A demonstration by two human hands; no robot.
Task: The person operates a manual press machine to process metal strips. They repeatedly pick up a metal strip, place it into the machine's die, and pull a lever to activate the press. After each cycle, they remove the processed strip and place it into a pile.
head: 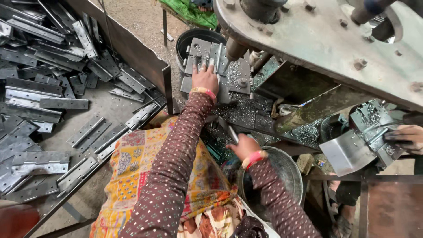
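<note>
Right hand [243,146] (gripping strip [232,134]) beside bucket rim [291,154]

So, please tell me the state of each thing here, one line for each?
Left hand: flat, fingers pressing a metal piece on the press die.
Right hand: closed around a thin metal strip.
Metal bucket: upright; contents unclear.
Hinge plates: lying loose in a heap.
Metal chips: scattered over the press bed.

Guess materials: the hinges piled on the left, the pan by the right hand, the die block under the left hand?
Hinges: likely bare steel sheet, dull grey, flat, punched holes. Pan: looks like galvanised or plain steel, grey with a matt sheen and thin rim. Die block under the left hand: seemingly machined steel, grey, thick plates, strewn with metal chips. Right hand holds a thin grey strip.
</note>
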